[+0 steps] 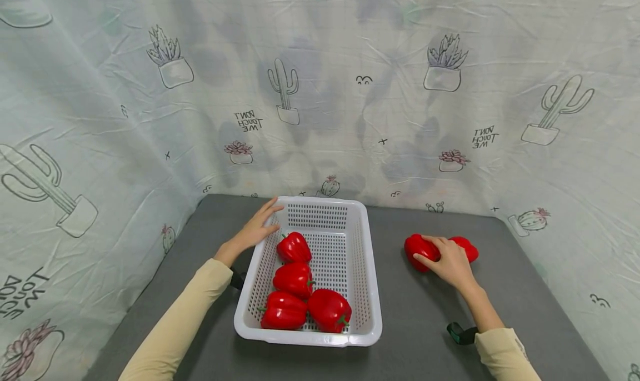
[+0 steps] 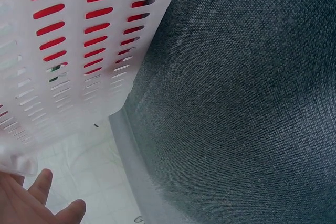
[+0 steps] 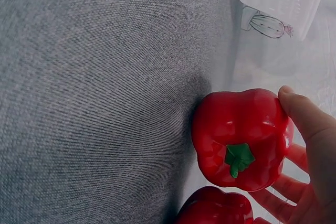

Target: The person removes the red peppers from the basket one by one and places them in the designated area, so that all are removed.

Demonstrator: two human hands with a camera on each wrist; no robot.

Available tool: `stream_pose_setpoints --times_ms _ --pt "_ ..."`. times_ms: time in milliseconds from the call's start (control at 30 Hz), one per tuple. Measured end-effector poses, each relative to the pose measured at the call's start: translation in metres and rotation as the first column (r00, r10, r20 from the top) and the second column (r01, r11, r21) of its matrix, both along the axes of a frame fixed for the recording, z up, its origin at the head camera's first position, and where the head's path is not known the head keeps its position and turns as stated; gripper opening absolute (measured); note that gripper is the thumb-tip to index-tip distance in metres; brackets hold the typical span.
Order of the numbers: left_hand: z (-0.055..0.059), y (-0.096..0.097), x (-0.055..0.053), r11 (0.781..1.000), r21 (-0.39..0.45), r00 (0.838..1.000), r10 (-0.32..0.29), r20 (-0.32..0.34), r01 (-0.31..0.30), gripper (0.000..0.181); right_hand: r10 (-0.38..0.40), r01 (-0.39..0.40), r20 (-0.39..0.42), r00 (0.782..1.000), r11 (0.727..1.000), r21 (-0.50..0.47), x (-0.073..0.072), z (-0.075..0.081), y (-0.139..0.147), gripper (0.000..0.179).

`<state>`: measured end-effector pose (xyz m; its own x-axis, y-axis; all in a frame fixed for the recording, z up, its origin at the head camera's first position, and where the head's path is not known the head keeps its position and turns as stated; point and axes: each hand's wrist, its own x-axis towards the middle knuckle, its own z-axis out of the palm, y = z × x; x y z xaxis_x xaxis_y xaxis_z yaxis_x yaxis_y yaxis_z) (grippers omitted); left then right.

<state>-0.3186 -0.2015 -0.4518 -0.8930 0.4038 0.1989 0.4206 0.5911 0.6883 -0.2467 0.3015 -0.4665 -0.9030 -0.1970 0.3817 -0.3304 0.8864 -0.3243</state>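
Note:
My right hand point(image 1: 447, 261) grips a red bell pepper point(image 1: 416, 252) on the grey table, thumb on one side and fingers on the other. Its green stem shows in the right wrist view, where the pepper point(image 3: 244, 135) stands against the tabletop. Close beside it lies a second red bell pepper point(image 1: 466, 249), partly hidden by the hand. My left hand point(image 1: 254, 229) rests at the left rim of a white perforated plastic basket point(image 1: 372, 292), its fingers fairly straight. Inside the basket, several red bell peppers point(image 1: 293, 280) sit along the left and near end.
The grey table point(image 1: 405, 325) runs back to a pale curtain point(image 1: 340, 92) printed with cactus drawings, which also hangs along both sides. Dark straps point(image 1: 461, 334) circle the wrists. The basket's raised walls stand between the two hands.

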Motion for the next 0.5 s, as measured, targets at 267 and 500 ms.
stream_pose_setpoints --times_ms 267,500 --pt "-0.0005 0.0004 -0.0004 1.000 -0.014 1.000 0.002 -0.011 -0.002 0.052 0.006 -0.006 0.011 1.000 1.000 -0.009 -0.0001 -0.0001 0.0001 0.054" --pt "0.0016 0.0012 0.0002 1.000 0.000 1.000 0.007 -0.001 -0.007 0.052 0.007 -0.006 0.038 0.999 1.000 -0.025 0.0003 0.0023 0.0007 0.054"
